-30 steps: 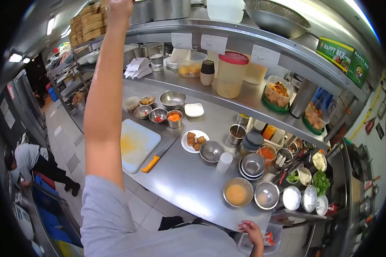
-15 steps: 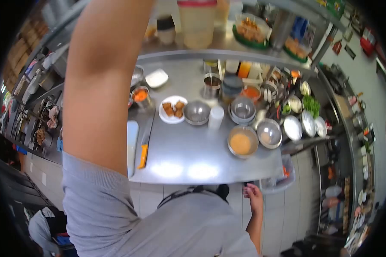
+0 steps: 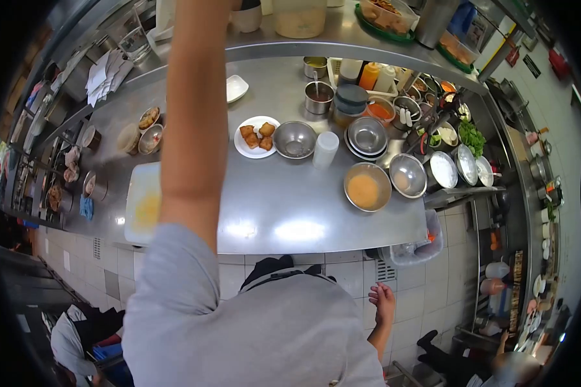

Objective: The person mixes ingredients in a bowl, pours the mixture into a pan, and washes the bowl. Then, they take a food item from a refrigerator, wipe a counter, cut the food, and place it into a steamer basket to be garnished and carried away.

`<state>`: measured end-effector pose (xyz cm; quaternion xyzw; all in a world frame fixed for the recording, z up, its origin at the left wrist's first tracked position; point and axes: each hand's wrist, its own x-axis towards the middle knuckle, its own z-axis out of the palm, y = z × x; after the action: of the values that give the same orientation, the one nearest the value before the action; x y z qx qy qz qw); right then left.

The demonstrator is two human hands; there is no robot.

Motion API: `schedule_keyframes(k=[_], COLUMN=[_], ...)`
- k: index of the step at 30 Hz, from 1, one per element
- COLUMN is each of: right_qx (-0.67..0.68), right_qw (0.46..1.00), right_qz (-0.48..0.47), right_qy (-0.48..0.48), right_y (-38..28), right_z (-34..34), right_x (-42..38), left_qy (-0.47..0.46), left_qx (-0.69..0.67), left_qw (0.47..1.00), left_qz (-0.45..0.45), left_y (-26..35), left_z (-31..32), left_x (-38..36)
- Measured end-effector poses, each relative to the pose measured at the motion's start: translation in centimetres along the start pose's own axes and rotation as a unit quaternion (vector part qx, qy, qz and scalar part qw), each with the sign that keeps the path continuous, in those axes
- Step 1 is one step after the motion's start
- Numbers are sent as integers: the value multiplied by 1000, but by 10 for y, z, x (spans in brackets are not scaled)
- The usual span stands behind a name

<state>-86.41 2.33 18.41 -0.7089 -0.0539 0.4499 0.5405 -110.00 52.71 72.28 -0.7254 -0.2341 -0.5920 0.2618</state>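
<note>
My left forearm [image 3: 195, 129] reaches straight up and out of the top edge, so my left hand is out of sight. Beneath that arm lies a pale cutting board [image 3: 137, 218] with a yellow stain. My right hand [image 3: 382, 297] hangs low beside my body, below the table's front edge, fingers loosely bent and slightly apart, holding nothing. A clear plastic bin [image 3: 413, 257] with a liner is the nearest thing to it. On the steel table [image 3: 271, 213] are a white plate [image 3: 242, 146] of fried browned pieces [image 3: 258, 137] and a steel bowl [image 3: 295, 140].
A white cylindrical container [image 3: 326, 149] and a bowl of orange-yellow mixture [image 3: 363, 189] stand to the right. Sauce bottles [image 3: 369, 75] and ingredient tubs line the back. Above runs a steel shelf [image 3: 342, 51] with containers. Other people [image 3: 71, 342] [image 3: 461, 364] are behind me.
My left arm has shifted rightward across the view, uncovering the cutting board and covering the orange-handled knife's spot. The camera view has shifted. My right hand still hangs low.
</note>
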Motion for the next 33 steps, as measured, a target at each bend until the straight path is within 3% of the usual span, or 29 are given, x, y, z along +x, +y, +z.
schedule_keyframes(k=[1,2,3,4,5,6,8,11,17,20,23,26,29,33], right_qx=[-5,-11,-16,-19,-23,-29,-48,-84,-153,-152,-147,-161,-178,-175], right_qw=[1000,1000,1000,1000,1000,999,997,991,974,970,964,957,957,959], right_qz=[5,10,15,17,22,25,66,108,167,184,214,234,226,217], right_qy=[-4,-7,-10,-4,2,8,14,8,35,54,57,52,45,45], right_y=[-2,-5,-8,-8,-7,-6,-6,10,36,53,73,89,99,111], right_z=[-5,-10,-16,-20,-27,-33,-38,-46,-52,-53,-53,-49,-48,-56], right_x=[2,5,8,11,10,9,6,12,-1,-25,-54,-81,-102,-99], left_qy=[-174,-50,-99,-158,-211,-243,-204,-174,-252,-76,-50,7,51,3], left_qx=[-126,-419,-401,-368,-363,-313,-261,-221,-194,-189,-210,-262,-302,-331], left_qw=[925,838,802,801,704,645,568,524,478,534,563,526,533,563], left_qz=[-313,-347,-431,-446,-573,-654,-753,-804,-819,-821,-798,-809,-789,-757], left_y=[22,29,16,12,10,-2,-19,-32,-77,-81,-90,-102,-108,-110], left_z=[-27,-11,-4,-2,-2,4,14,41,104,132,137,139,131,103], left_x=[-53,-116,-187,-255,-319,-391,-500,-546,-570,-570,-561,-566,-550,-511])
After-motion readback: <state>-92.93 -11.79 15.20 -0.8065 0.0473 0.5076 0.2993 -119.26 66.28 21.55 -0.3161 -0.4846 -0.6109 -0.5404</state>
